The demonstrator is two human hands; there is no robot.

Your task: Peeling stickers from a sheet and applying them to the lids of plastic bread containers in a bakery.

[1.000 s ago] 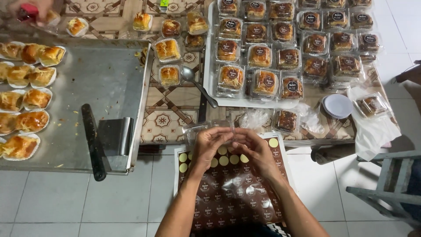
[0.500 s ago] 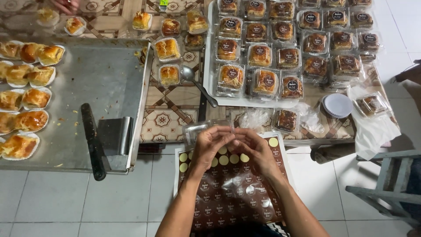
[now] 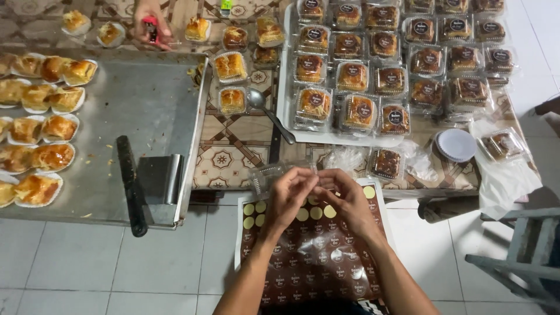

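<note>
Sticker sheet (image 3: 315,256) — dark brown with rows of round labels, many already peeled to pale yellow circles — lies on the person's lap below the surface (image 3: 233,154), as it did a second ago. From the head view, the left hand (image 3: 290,198) and right hand (image 3: 348,201) have hardly moved: fingertips pinched together over the sheet's top rows, beside a clear plastic pastry box (image 3: 274,175); what they pinch is too small to tell. Across the surface another person's hand (image 3: 150,23) now grips a red object — new since earlier.
</note>
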